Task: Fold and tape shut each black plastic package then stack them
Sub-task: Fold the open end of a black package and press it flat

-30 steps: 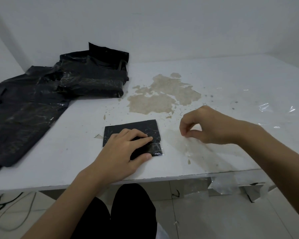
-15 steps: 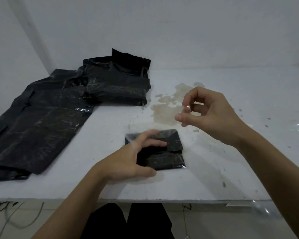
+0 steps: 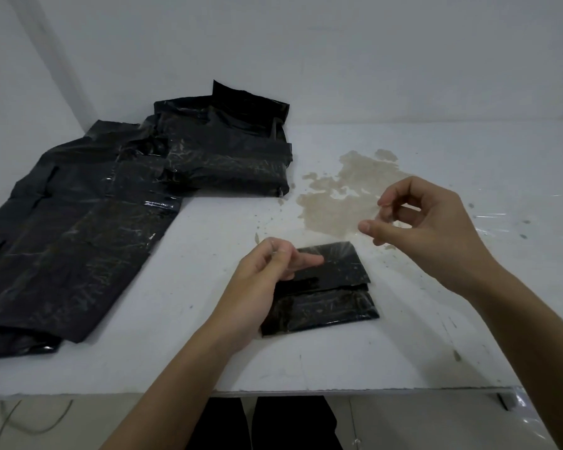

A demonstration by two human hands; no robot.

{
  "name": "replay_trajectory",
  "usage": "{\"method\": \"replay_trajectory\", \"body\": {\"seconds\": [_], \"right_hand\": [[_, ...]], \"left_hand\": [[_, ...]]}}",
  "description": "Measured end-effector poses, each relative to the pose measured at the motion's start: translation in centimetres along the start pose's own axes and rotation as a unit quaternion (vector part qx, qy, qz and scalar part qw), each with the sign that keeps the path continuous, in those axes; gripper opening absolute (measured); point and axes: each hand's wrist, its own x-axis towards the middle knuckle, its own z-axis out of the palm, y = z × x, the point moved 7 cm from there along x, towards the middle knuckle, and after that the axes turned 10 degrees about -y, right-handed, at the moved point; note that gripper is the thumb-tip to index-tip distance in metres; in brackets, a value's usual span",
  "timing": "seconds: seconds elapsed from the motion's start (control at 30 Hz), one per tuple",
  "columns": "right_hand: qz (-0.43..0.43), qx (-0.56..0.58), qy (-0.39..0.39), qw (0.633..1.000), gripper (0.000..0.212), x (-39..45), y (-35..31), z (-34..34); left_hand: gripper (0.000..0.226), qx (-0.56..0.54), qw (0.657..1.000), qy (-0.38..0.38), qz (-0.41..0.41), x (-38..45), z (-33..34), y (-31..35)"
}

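Right now a small folded black package (image 3: 329,293) lies low in the frame's centre on the white table (image 3: 176,362). Both hands hover above it, the left hand (image 3: 260,280) and right hand (image 3: 429,225) each pinching an end of clear tape (image 3: 332,235).

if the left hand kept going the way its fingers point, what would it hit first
Probably the right hand: the left hand points its fingers rightward over the folded black package, toward it. Depth is unclear, so it might pass beneath.
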Motion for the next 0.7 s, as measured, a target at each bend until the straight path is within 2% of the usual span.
{"method": "replay_trajectory", "body": {"seconds": [0.1,0.2,0.27,0.4,0.57,0.7], "right_hand": [[0.035,0.051,0.011,0.998,0.016,-0.4,0.8,0.1],[0.092,0.066,0.021,0.993,0.011,-1.0,2.3,0.8],[0.136,0.053,0.016,0.989,0.011,-1.4,3.7,1.8],[0.177,0.001,0.010,0.984,0.011,-1.9,5.7,3.0],[0.193,-0.014,-0.002,0.981,0.013,-1.8,5.8,3.1],[0.204,-0.013,-0.014,0.979,0.017,-1.9,5.7,3.1]], "left_hand": [[0.040,-0.046,0.998,0.036,0.011,-0.1,-0.4,0.0],[0.031,-0.135,0.989,0.064,0.003,-0.4,-0.9,0.1],[0.028,-0.154,0.985,0.078,-0.003,-0.5,-1.1,0.2],[0.022,-0.101,0.991,0.082,-0.018,-0.7,-1.3,0.5],[0.025,0.046,0.994,0.084,-0.044,-1.7,-2.1,1.2],[0.015,0.105,0.984,0.124,-0.073,-2.8,-3.1,1.2]]}}
